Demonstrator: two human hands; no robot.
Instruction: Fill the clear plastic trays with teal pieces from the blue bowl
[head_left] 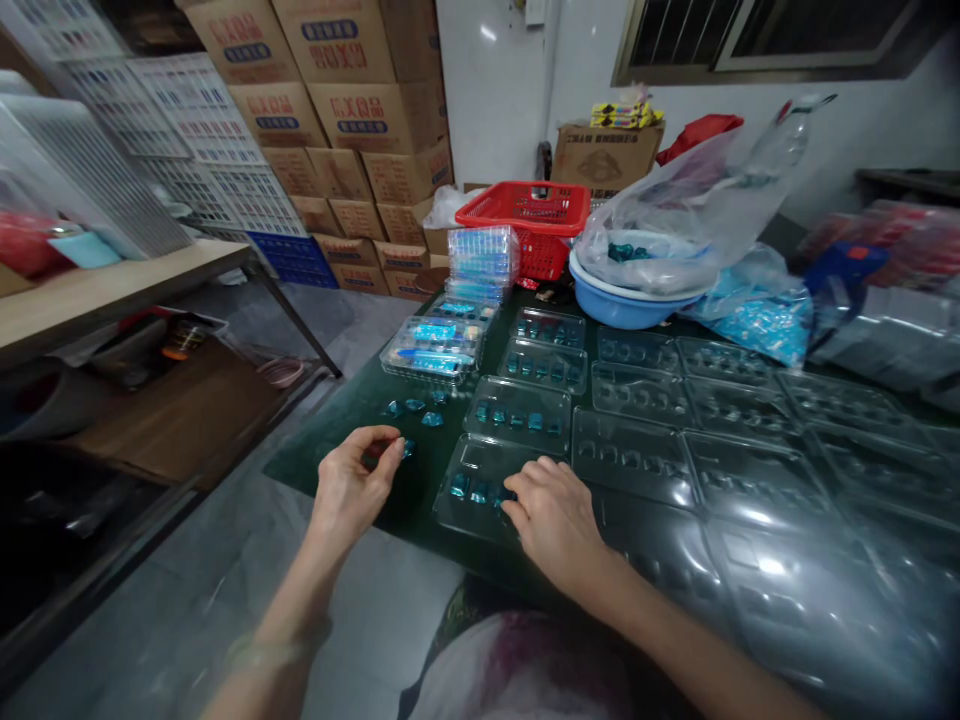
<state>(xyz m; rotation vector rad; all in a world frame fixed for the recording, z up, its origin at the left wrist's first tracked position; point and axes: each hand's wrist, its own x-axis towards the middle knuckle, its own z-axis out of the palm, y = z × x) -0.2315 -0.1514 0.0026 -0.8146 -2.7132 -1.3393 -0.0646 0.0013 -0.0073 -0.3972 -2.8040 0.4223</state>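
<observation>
My left hand (356,485) is at the table's near left, thumb and forefinger pinched at a shiny blue gem-like piece (408,449). Several more loose blue pieces (432,419) lie just beyond it on the dark green table. My right hand (553,512) reaches over the nearest clear plastic tray (469,455), its fingers closed around a blue piece (499,497) at one of the slots. Two blue pieces (469,489) sit in that tray left of my fingers; its right part is hidden by the hand. Behind it, another clear tray (491,390) holds a row of blue pieces.
Clear moulded trays (757,470) cover the table's right side. Packed clear boxes (435,350) are stacked at the back left. Behind are a red basket (559,210), a blue basin (626,305) with a plastic bag and a bag of blue pieces (765,315). A wooden bench (150,285) stands left.
</observation>
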